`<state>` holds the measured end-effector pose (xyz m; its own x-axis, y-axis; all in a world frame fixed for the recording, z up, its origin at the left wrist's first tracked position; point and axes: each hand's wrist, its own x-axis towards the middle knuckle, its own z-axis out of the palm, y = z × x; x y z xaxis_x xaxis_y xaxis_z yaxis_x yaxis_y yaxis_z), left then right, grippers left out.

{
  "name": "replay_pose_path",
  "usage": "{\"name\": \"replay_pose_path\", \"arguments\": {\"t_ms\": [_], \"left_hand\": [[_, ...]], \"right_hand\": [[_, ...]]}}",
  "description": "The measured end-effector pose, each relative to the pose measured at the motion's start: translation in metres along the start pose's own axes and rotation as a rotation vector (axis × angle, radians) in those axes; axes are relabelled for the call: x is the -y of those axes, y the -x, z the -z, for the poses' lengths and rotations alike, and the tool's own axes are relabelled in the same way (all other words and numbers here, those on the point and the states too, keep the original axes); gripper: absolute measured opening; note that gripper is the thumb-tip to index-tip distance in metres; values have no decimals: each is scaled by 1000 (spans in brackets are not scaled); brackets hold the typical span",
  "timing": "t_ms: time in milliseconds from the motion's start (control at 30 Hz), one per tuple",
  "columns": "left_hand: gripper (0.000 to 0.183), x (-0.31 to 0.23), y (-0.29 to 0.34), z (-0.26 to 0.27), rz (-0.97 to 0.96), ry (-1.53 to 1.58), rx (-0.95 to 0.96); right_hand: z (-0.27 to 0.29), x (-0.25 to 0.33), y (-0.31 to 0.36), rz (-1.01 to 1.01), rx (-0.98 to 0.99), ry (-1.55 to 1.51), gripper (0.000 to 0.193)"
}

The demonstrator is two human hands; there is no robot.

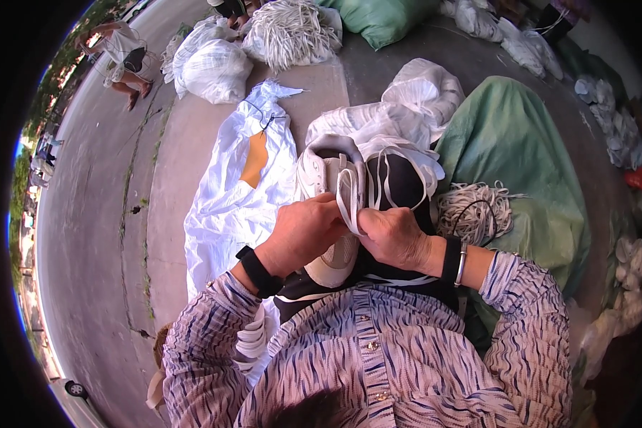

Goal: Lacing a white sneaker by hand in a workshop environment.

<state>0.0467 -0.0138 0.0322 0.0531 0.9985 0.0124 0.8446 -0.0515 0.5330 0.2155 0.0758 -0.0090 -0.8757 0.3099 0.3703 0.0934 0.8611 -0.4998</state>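
A white sneaker (332,264) with a grey collar lies on my lap, toe toward me. A flat white shoelace (347,192) loops up out of its front. My right hand (394,234) is closed, pinching the lace between thumb and fingers at the shoe's right edge. My left hand (303,232) is closed over the shoe's left side, fingertips at the lacing; what those fingertips pinch is partly hidden. More loose white laces (406,153) drape over my dark-clad knee. A tied bundle of white laces (478,210) lies beside my right forearm.
A white woven sack (225,207) spreads on the ground to the left, a green sack (521,164) to the right. Stuffed white bags (214,71) and a heap of laces (292,32) stand farther off. A person (121,53) is at the far left.
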Motion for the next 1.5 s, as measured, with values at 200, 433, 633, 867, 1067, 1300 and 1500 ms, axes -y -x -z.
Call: {"name": "replay_pose_path", "arguments": {"t_ms": [200,433,633,867,1067,1300,1500], "left_hand": [[11,-2,5,-5,23,-22,14],[12,-1,11,-12,-53,25,-79],[21,-4,23,-18,-93,-58,-180],[31,-5,56,-24,-210,-127,-181],[32,5,56,-29,-173,-30,-228],[23,11,56,-17,-43,307,-276],[18,14,14,11,23,377,-431]], "right_hand": [[18,-10,-13,-292,213,-237,17],[99,-59,-96,-856,60,-1335,27],[61,-6,-162,-150,32,-1196,28],[82,-13,-167,-339,89,-951,26],[100,-44,-160,-715,-100,-898,30],[139,4,-138,-265,161,-477,21],[181,46,-119,6,122,-296,16]]}}
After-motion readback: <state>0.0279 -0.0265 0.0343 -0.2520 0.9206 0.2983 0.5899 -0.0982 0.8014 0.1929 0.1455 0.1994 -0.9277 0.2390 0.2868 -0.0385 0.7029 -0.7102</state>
